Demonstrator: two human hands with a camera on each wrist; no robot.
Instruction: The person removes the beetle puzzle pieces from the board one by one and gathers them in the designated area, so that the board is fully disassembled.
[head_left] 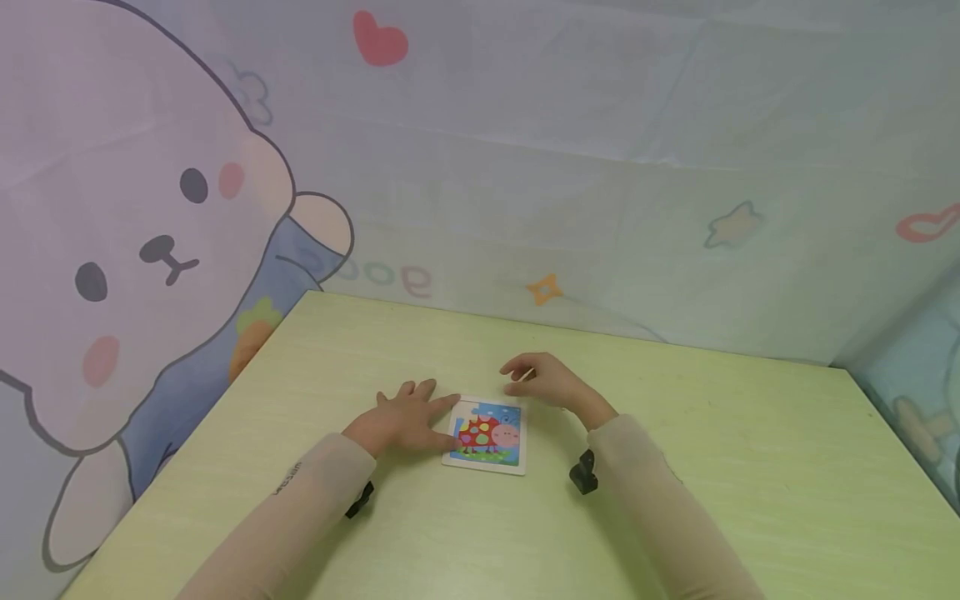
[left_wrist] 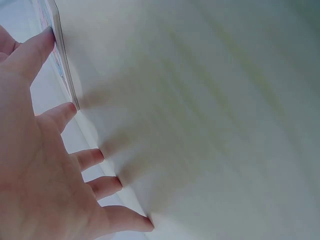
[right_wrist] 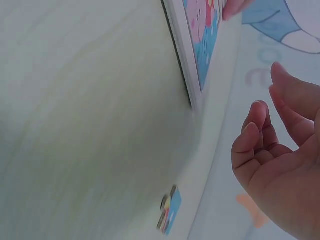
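A square picture puzzle (head_left: pixel 486 437) with a white frame shows a red ladybug with coloured spots and a pink face. My left hand (head_left: pixel 405 419) spreads its fingers at the puzzle's left side. Its thumb rests on the picture, the index fingertip touches the frame's upper left corner, and the other fingertips press on the table. Above and right of the puzzle hovers my right hand (head_left: pixel 551 382), fingers loosely bent and nothing between them. In the right wrist view, a small jigsaw piece (right_wrist: pixel 170 210) lies on the table below that hand.
The pale yellow-green table (head_left: pixel 720 467) meets a cloth backdrop (head_left: pixel 525 167) printed with a cartoon bear, hearts and stars along its back and sides. Black wrist mounts (head_left: pixel 583 473) sit under both forearms.
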